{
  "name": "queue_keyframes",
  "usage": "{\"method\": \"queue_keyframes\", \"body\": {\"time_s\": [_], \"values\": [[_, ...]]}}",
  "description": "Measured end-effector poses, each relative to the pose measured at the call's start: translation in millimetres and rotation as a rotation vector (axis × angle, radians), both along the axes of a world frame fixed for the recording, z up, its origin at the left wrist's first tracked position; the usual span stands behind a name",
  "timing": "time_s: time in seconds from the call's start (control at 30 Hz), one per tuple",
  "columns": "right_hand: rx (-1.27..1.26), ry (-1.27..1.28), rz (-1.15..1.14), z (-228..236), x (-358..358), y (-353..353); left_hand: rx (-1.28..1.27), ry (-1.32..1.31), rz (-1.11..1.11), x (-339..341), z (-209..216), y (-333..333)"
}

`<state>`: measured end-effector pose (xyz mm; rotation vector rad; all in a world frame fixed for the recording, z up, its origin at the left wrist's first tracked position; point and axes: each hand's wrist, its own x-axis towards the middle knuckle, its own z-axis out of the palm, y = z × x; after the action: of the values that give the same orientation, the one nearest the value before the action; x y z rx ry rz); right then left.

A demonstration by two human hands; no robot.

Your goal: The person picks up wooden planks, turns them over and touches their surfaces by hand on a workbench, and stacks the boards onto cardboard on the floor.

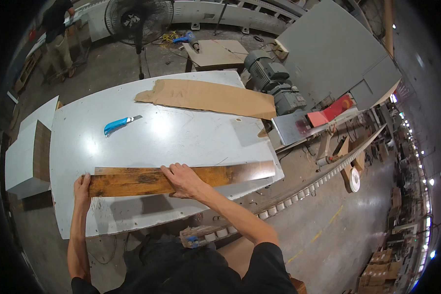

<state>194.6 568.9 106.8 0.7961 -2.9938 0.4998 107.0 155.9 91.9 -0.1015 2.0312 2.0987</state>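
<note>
A long brown wood-grain plank (132, 184) lies across the near side of a white tabletop (181, 132). My left hand (83, 186) is closed around its left end. My right hand (185, 181) grips it near the middle, with fingers over the far edge and the thumb by the near edge. A strip with the same grain shows along the far side and runs on to the right, where light glares off it; whether it is a second plank underneath, I cannot tell. Beyond lies a blue utility knife (117, 126), its blade pointing right.
A torn brown cardboard strip (206, 98) lies along the table's far side. At the right are a grey motor (267, 71) and a curved roller rail (308, 191). White panels (27, 157) stand at the left. Behind the table are a fan (138, 19) and another person (58, 36).
</note>
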Motion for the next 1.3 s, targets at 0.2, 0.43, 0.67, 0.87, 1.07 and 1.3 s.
{"method": "queue_keyframes", "body": {"time_s": [0.2,0.43,0.67,0.87,1.07,1.3], "values": [[0.108,-0.043,-0.153,-11.5,17.5,36.2,-0.684,0.239,0.008,-23.1,-46.6,-1.9],[0.265,-0.049,-0.313,-33.9,72.3,137.6,-1.128,0.403,-0.16,-22.5,-82.8,34.5],[-0.159,-0.25,-1.212,-61.2,186.5,345.0,-1.111,0.203,0.146,-22.5,-73.4,56.7],[-0.103,-0.154,-1.292,-72.7,114.8,268.6,-0.882,0.232,0.123,-28.0,-81.0,31.9],[-0.012,-0.174,-1.372,-75.6,82.5,210.9,-1.039,0.346,0.189,-55.6,-126.3,-29.0],[0.021,-0.022,-1.435,-74.7,99.0,191.6,-1.326,0.298,0.154,-58.4,-120.8,7.7]]}}
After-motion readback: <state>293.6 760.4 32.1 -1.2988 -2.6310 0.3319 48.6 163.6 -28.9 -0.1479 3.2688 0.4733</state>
